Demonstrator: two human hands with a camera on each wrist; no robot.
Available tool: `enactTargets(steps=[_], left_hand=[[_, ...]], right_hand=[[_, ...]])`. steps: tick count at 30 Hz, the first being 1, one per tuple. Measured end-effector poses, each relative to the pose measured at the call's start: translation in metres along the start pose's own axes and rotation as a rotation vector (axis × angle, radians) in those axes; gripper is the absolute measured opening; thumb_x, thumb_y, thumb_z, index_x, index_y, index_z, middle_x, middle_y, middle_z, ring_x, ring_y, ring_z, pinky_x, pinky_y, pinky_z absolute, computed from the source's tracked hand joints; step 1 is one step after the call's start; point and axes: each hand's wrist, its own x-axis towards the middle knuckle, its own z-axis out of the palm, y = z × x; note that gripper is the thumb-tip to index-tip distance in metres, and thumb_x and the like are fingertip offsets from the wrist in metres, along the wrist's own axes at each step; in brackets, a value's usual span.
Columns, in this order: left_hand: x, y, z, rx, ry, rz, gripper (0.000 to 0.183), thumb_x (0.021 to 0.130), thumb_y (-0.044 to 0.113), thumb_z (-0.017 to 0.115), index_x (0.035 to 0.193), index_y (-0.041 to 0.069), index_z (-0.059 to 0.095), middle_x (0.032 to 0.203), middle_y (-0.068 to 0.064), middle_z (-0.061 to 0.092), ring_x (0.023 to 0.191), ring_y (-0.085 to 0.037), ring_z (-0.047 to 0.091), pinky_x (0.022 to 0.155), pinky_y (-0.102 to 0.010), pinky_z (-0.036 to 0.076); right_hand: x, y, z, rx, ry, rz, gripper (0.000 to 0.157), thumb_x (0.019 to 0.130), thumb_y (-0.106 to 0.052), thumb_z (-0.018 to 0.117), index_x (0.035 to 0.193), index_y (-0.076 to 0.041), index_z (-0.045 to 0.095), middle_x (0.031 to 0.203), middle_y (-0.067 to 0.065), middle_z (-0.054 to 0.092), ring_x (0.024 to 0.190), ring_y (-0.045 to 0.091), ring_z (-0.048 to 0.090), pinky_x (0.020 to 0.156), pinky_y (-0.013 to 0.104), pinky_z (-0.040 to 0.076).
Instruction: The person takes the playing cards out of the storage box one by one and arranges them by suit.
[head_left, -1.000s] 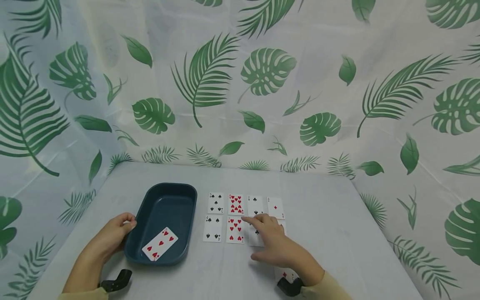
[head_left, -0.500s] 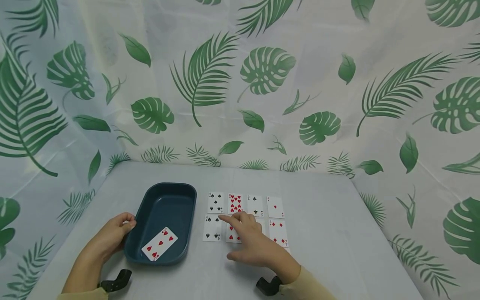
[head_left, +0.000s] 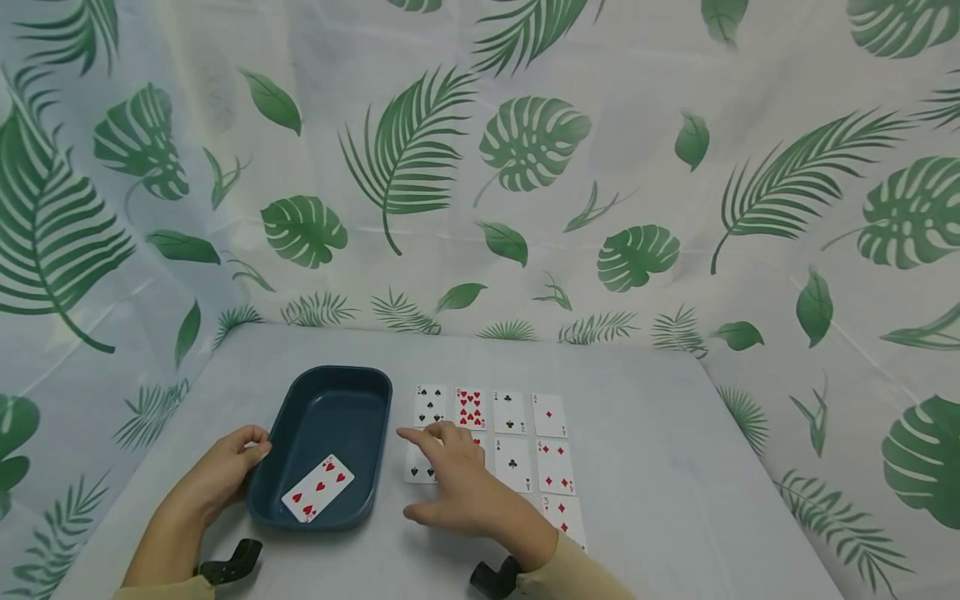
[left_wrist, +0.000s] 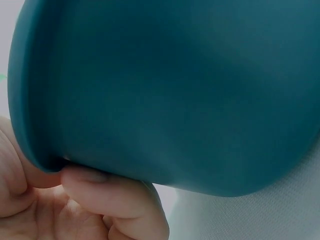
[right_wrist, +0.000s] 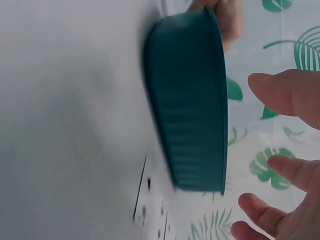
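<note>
My left hand (head_left: 225,467) grips the left rim of a dark blue tray (head_left: 382,417); in the left wrist view its curled fingers (left_wrist: 115,197) press at the wall under the rim. A red heart playing card (head_left: 318,489) lies face up and slanted inside the tray. My right hand (head_left: 461,483) hovers over the table just right of the tray, fingers spread, holding nothing. Beneath it, the hand partly covers a spade card (head_left: 420,472) and a heart card beside it. The right wrist view shows the open fingers near the tray's side.
Face-up cards stand in rows right of the tray: a spade card (head_left: 430,404), a heart card (head_left: 470,408), a two of clubs (head_left: 509,412), an ace of diamonds (head_left: 551,415), an ace of clubs (head_left: 513,464) and diamond cards (head_left: 556,467) below. A leaf-print curtain (head_left: 540,308) backs the table.
My right hand has moved left across the cards toward the tray, uncovering the ace of clubs and the diamond cards. The left hand and tray have stayed in place.
</note>
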Motion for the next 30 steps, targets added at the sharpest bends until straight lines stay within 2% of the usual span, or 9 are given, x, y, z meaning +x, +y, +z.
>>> enactTargets(steps=[4,10,15,21,30], left_hand=[[-0.001,0.001,-0.001,0.001,-0.005,-0.002,0.018,0.115,0.011,0.036,0.122,-0.002,0.047,0.088,-0.004,0.059,0.080,-0.019,0.063,0.069,-0.036,0.054],[-0.002,0.000,-0.002,-0.002,-0.016,0.021,0.018,0.115,0.011,0.036,0.122,-0.003,0.046,0.088,-0.004,0.059,0.081,-0.020,0.063,0.070,-0.037,0.054],[-0.001,-0.001,-0.003,-0.009,-0.022,0.019,0.018,0.115,0.010,0.036,0.121,-0.003,0.046,0.086,-0.003,0.059,0.080,-0.019,0.062,0.069,-0.036,0.054],[-0.001,-0.001,-0.003,-0.014,-0.030,0.010,0.018,0.115,0.011,0.035,0.121,-0.002,0.046,0.085,-0.002,0.058,0.078,-0.018,0.062,0.068,-0.036,0.054],[0.000,-0.003,-0.002,-0.014,-0.020,0.019,0.018,0.116,0.011,0.036,0.121,-0.002,0.046,0.086,-0.002,0.059,0.079,-0.018,0.062,0.068,-0.036,0.054]], right_hand=[[0.008,-0.012,0.004,-0.005,0.005,-0.019,0.099,0.081,-0.036,0.090,0.162,-0.048,0.034,0.154,0.003,0.044,0.141,0.024,0.041,0.110,0.059,0.036],[0.021,-0.030,0.006,0.005,0.022,0.015,0.100,0.082,-0.040,0.091,0.164,-0.049,0.033,0.158,0.003,0.041,0.140,0.027,0.040,0.108,0.057,0.038],[0.032,-0.041,0.011,-0.005,0.000,0.024,0.101,0.083,-0.042,0.092,0.164,-0.049,0.032,0.160,0.004,0.040,0.145,0.028,0.038,0.109,0.056,0.037],[0.042,-0.051,0.021,-0.033,-0.018,-0.005,0.102,0.084,-0.044,0.091,0.165,-0.051,0.029,0.163,0.003,0.037,0.145,0.026,0.036,0.110,0.053,0.036],[0.055,-0.067,0.030,-0.107,0.060,-0.048,0.100,0.085,-0.042,0.089,0.166,-0.040,0.032,0.167,0.007,0.033,0.151,0.029,0.031,0.113,0.054,0.034]])
